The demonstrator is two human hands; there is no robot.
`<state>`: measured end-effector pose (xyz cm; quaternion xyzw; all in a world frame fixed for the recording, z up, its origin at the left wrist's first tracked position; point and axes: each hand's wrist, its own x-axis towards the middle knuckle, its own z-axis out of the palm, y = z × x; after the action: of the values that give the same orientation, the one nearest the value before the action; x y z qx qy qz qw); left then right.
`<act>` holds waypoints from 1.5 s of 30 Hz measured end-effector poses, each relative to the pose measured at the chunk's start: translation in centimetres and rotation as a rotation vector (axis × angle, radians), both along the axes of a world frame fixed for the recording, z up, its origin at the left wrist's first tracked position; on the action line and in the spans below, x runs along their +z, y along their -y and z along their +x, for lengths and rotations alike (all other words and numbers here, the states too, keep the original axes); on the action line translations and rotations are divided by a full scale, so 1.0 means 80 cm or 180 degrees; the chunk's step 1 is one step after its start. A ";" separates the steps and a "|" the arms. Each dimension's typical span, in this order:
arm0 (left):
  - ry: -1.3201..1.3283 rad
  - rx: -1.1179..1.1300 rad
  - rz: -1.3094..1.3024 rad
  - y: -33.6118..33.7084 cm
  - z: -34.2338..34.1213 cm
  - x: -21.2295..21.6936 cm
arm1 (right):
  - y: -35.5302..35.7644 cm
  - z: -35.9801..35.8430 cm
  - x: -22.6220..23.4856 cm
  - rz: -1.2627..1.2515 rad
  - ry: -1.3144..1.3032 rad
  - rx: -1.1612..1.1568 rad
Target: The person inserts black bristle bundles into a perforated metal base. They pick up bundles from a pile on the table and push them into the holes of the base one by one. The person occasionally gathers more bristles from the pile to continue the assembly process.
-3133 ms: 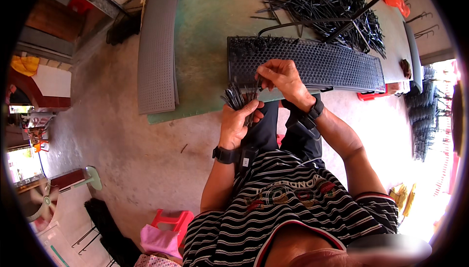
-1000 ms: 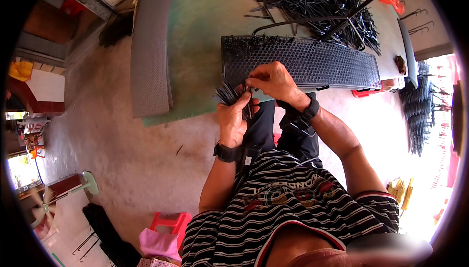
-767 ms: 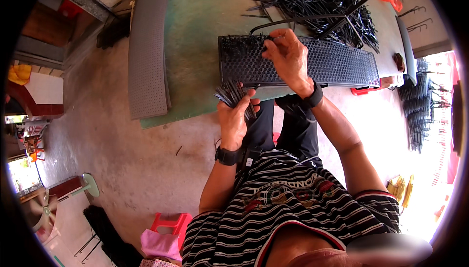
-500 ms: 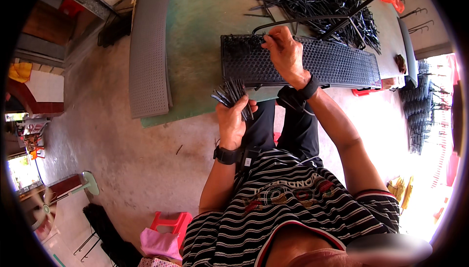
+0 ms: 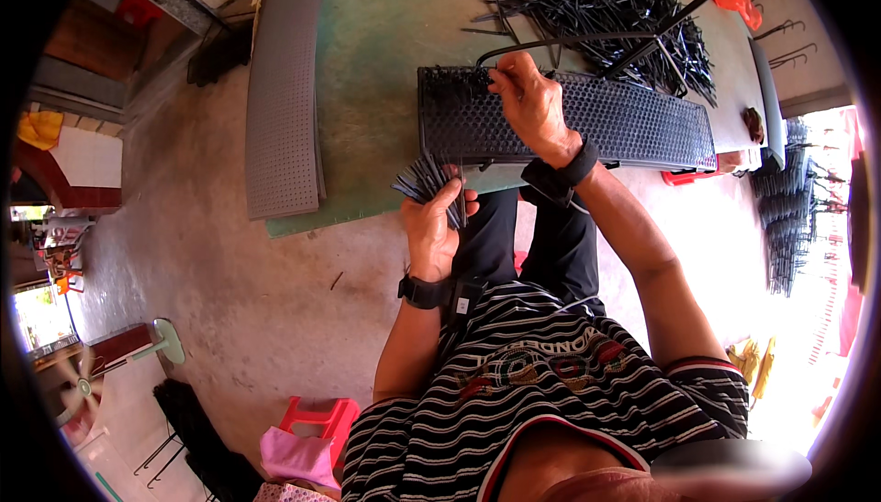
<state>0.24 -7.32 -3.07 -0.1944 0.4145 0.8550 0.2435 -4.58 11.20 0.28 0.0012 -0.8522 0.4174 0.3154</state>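
Near the frame's centre, my left hand [image 5: 433, 227] is gripping a fanned bundle of black sticks [image 5: 424, 179], fingers closed around it. Farther up, my right hand [image 5: 530, 103] is pinching something small at the upper edge of the black perforated panel [image 5: 633, 121], which is lying long side left to right; the loose stick pile [image 5: 606, 6] is lying beyond, nearer this hand.

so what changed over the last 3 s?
The right hand left the bundle of black sticks in the left hand and moved up to the far edge of the black perforated panel, fingertips pinched there; whether it holds a stick is too small to tell. The left hand kept gripping the bundle; panel, stick pile and grey panel stayed put.
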 end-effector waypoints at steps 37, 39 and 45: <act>-0.0486 -0.0178 -0.0155 -0.056 0.001 0.024 | -0.031 0.027 0.031 -0.1071 0.0499 -0.0141; -0.0428 -0.0167 -0.0150 -0.055 -0.001 0.024 | -0.033 0.019 0.026 -0.0801 0.0305 -0.0185; -0.0255 -0.0118 -0.0152 -0.050 -0.003 0.027 | -0.035 0.005 -0.004 -0.0381 0.0268 -0.0039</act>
<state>0.02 -3.35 -0.92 -0.1580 0.4478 0.8473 0.2379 -4.22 13.97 -0.06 -0.0404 -0.8382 0.4654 0.2813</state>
